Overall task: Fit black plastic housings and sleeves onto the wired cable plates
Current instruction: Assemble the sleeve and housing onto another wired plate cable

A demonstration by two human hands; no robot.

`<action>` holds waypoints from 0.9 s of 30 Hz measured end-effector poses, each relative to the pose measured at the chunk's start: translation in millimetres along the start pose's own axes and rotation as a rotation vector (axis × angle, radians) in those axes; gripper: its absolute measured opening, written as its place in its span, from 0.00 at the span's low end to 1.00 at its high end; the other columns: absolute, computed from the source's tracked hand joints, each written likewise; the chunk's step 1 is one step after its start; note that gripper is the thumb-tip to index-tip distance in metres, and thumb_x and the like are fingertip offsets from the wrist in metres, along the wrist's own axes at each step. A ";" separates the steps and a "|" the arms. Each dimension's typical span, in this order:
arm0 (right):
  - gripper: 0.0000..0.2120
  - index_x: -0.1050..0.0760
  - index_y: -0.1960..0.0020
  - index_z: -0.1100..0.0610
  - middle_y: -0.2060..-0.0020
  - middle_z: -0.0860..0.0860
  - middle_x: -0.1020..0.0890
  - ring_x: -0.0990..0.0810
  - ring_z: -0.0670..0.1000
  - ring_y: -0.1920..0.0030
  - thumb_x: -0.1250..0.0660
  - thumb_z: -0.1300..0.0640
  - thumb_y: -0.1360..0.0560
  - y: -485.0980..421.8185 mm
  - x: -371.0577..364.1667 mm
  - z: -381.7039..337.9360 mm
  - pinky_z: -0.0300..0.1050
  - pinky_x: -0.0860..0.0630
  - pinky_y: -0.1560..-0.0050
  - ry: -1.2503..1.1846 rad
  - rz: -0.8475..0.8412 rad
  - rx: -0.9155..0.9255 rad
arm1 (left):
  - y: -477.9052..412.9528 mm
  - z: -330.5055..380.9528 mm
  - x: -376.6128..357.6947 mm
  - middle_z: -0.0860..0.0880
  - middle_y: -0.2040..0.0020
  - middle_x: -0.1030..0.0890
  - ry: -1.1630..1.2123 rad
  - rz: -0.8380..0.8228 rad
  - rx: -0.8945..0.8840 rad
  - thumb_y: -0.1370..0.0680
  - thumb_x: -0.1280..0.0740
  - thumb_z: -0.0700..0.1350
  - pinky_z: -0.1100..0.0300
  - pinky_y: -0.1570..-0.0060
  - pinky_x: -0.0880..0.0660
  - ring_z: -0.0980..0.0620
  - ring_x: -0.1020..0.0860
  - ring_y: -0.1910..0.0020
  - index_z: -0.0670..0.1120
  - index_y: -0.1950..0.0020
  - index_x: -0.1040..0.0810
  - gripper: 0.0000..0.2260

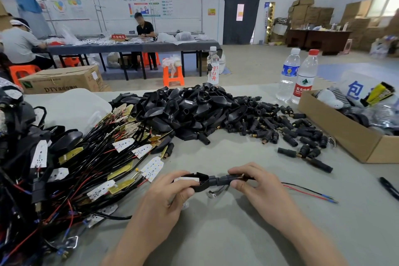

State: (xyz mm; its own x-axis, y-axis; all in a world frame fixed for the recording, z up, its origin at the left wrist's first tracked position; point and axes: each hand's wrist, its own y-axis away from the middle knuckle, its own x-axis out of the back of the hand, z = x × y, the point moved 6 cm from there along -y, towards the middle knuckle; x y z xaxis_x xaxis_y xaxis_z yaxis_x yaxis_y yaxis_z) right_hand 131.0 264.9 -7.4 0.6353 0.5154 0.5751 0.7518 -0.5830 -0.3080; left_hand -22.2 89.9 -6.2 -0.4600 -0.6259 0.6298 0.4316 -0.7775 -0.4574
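Observation:
My left hand (pixel 170 192) grips a black plastic housing (pixel 201 181) with a white wired plate (pixel 186 179) lying in it. My right hand (pixel 257 183) pinches a black sleeve (pixel 224 179) that sits against the housing's narrow end. Red and black wires (pixel 308 192) trail out to the right from under my right hand. A pile of wired plates (pixel 103 157) covers the table's left side. Loose black housings (pixel 190 110) are heaped at the centre back, with several black sleeves (pixel 280 127) scattered to their right.
An open cardboard box (pixel 349 134) of odds and ends stands at the right. Three water bottles (pixel 304 77) stand behind the piles. A curved metal clip (pixel 216 192) lies under the housing. Two people work at a far table (pixel 129 46).

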 end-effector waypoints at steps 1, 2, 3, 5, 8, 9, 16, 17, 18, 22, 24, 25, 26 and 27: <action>0.10 0.20 0.49 0.40 0.50 0.36 0.21 0.23 0.40 0.44 0.28 0.55 0.25 0.3 0.5 -0.6 0.36 0.30 0.43 -0.010 0.010 0.006 | -0.1 -0.2 0.0 0.63 0.40 0.22 -0.006 0.000 -0.008 0.20 0.36 0.53 0.69 0.46 0.28 0.56 0.24 0.40 0.58 0.44 0.16 0.10; 0.10 0.21 0.50 0.40 0.49 0.36 0.21 0.23 0.40 0.44 0.28 0.56 0.25 0.1 0.7 -1.1 0.37 0.30 0.43 -0.012 0.017 0.012 | -0.3 -0.3 0.2 0.63 0.40 0.22 -0.006 -0.003 -0.011 0.20 0.37 0.55 0.63 0.44 0.27 0.56 0.23 0.40 0.58 0.44 0.16 0.11; 0.11 0.21 0.50 0.40 0.49 0.36 0.21 0.23 0.40 0.44 0.27 0.56 0.25 0.0 0.6 -1.6 0.37 0.30 0.43 -0.008 0.019 0.018 | -0.3 -0.4 0.2 0.63 0.40 0.22 0.003 -0.006 -0.012 0.21 0.38 0.57 0.59 0.43 0.27 0.56 0.23 0.40 0.59 0.44 0.16 0.12; 0.11 0.21 0.51 0.40 0.49 0.36 0.22 0.23 0.40 0.44 0.27 0.56 0.25 -0.7 -0.3 -1.3 0.38 0.30 0.43 0.015 0.015 0.026 | -0.2 -1.3 -0.3 0.63 0.40 0.22 0.024 -0.018 -0.012 0.21 0.37 0.56 0.56 0.43 0.26 0.55 0.22 0.41 0.59 0.44 0.17 0.11; 0.11 0.22 0.51 0.38 0.49 0.34 0.23 0.24 0.39 0.44 0.27 0.55 0.25 -1.3 -1.6 -0.4 0.36 0.30 0.43 0.059 0.010 0.039 | 0.2 -2.3 -1.5 0.62 0.40 0.22 0.030 -0.033 -0.018 0.20 0.35 0.53 0.62 0.45 0.26 0.53 0.22 0.41 0.61 0.43 0.18 0.09; 0.11 0.23 0.51 0.38 0.49 0.34 0.23 0.24 0.39 0.44 0.28 0.55 0.25 -1.4 -2.0 -0.4 0.36 0.31 0.43 0.073 0.010 0.042 | 0.3 -2.7 -1.4 0.62 0.40 0.22 0.035 -0.036 -0.014 0.20 0.36 0.53 0.66 0.47 0.27 0.54 0.22 0.41 0.61 0.43 0.18 0.09; 0.12 0.23 0.52 0.39 0.48 0.35 0.23 0.24 0.39 0.44 0.28 0.57 0.25 -1.1 -3.1 -2.5 0.28 0.34 0.44 0.096 0.033 0.067 | -0.1 -2.7 -1.6 0.60 0.41 0.20 0.064 -0.021 0.013 0.21 0.34 0.49 0.72 0.49 0.28 0.54 0.22 0.41 0.57 0.44 0.15 0.10; 0.12 0.23 0.52 0.40 0.49 0.35 0.23 0.24 0.39 0.44 0.27 0.58 0.25 -1.3 -2.9 -2.3 0.27 0.34 0.45 0.080 0.034 0.062 | -0.4 -2.6 -1.0 0.59 0.41 0.20 0.080 -0.014 0.022 0.21 0.34 0.49 0.72 0.49 0.28 0.54 0.22 0.41 0.57 0.45 0.15 0.09; 0.12 0.23 0.52 0.40 0.49 0.35 0.23 0.24 0.39 0.45 0.27 0.58 0.26 -1.3 -2.9 -2.1 0.26 0.34 0.46 0.065 0.033 0.057 | -0.9 -2.1 -0.7 0.59 0.41 0.20 0.090 -0.009 0.029 0.22 0.34 0.49 0.71 0.48 0.28 0.54 0.22 0.41 0.56 0.45 0.15 0.09; 0.14 0.22 0.53 0.39 0.50 0.37 0.22 0.23 0.41 0.46 0.27 0.59 0.27 -1.0 -9.6 -3.5 0.28 0.33 0.48 0.050 -0.006 0.063 | -0.5 1.9 -2.0 0.62 0.43 0.19 0.051 -0.031 0.022 0.23 0.34 0.51 0.68 0.43 0.30 0.60 0.23 0.41 0.56 0.45 0.15 0.10; 0.15 0.22 0.53 0.38 0.50 0.37 0.22 0.23 0.41 0.45 0.27 0.59 0.27 -0.6 -12.8 -3.7 0.29 0.33 0.47 0.051 -0.015 0.068 | -0.2 4.0 -2.4 0.63 0.43 0.19 0.039 -0.037 0.017 0.23 0.33 0.51 0.70 0.43 0.31 0.63 0.24 0.41 0.57 0.45 0.15 0.10; 0.15 0.23 0.52 0.37 0.50 0.37 0.22 0.23 0.41 0.45 0.27 0.59 0.27 -0.9 -13.2 -3.5 0.29 0.33 0.47 0.048 -0.015 0.066 | -0.2 4.5 -2.2 0.63 0.43 0.19 0.040 -0.036 0.019 0.23 0.33 0.51 0.71 0.43 0.32 0.63 0.24 0.41 0.57 0.45 0.15 0.10; 0.16 0.23 0.52 0.36 0.49 0.37 0.22 0.23 0.41 0.45 0.26 0.58 0.27 -1.1 -12.9 -3.8 0.29 0.33 0.47 0.047 -0.012 0.066 | -0.4 5.1 -1.5 0.63 0.43 0.19 0.040 -0.030 0.020 0.23 0.33 0.51 0.71 0.43 0.32 0.63 0.24 0.41 0.57 0.45 0.15 0.10; 0.17 0.24 0.51 0.35 0.49 0.37 0.22 0.23 0.41 0.45 0.26 0.58 0.27 -1.5 -12.3 -4.7 0.29 0.33 0.47 0.045 -0.007 0.069 | -0.5 5.7 -1.0 0.63 0.43 0.19 0.041 -0.023 0.020 0.23 0.33 0.51 0.71 0.43 0.32 0.63 0.24 0.41 0.57 0.45 0.15 0.10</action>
State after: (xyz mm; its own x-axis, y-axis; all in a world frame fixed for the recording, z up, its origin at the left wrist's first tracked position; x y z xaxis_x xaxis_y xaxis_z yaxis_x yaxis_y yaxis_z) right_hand 121.2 256.4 -10.5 0.6228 0.4894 0.6104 0.7673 -0.5345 -0.3543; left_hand -17.5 91.2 -3.0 -0.5011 -0.6099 0.6140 0.4358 -0.7908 -0.4298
